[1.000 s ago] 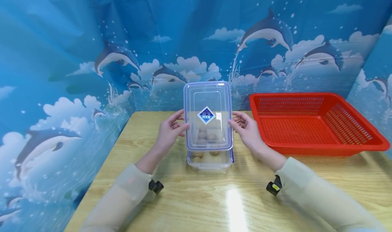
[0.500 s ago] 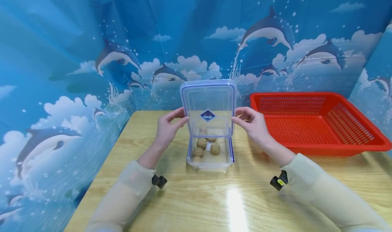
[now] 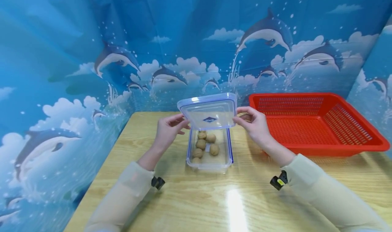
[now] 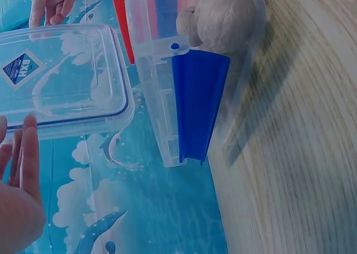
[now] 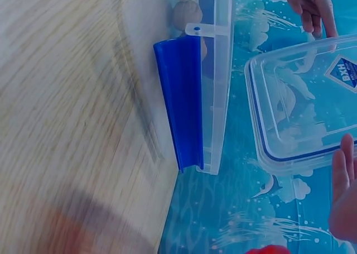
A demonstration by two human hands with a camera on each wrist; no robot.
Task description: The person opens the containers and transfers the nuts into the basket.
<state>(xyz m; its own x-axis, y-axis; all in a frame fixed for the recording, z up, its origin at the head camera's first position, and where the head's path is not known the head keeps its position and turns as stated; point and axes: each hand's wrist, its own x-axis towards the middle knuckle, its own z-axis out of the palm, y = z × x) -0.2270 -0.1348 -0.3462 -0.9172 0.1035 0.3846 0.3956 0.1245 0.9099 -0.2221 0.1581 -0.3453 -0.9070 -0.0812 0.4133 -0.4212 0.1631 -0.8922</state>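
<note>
A clear plastic lid [image 3: 208, 106] with a blue seal and a diamond label tilts above the far end of a clear food container [image 3: 214, 166]. My left hand [image 3: 166, 131] pinches the lid's left edge, and my right hand [image 3: 255, 126] pinches its right edge. Several walnuts [image 3: 214, 149] lie inside the uncovered container, mostly to its left. Blue side latches hang down from the container: one latch [image 4: 198, 103] shows in the left wrist view, another latch [image 5: 181, 103] in the right wrist view. Both wrist views show the lid apart from the container's rim.
A red plastic basket [image 3: 321, 149] with slotted sides stands on the right of the wooden table [image 3: 183, 201]. A blue dolphin-print curtain [image 3: 190, 31] hangs behind the table and along its left side.
The lid has gone from facing the camera, overlapping the container, to tilting far back with its top edge lower. More of the container and its walnuts shows. Both hands have kept hold of the lid.
</note>
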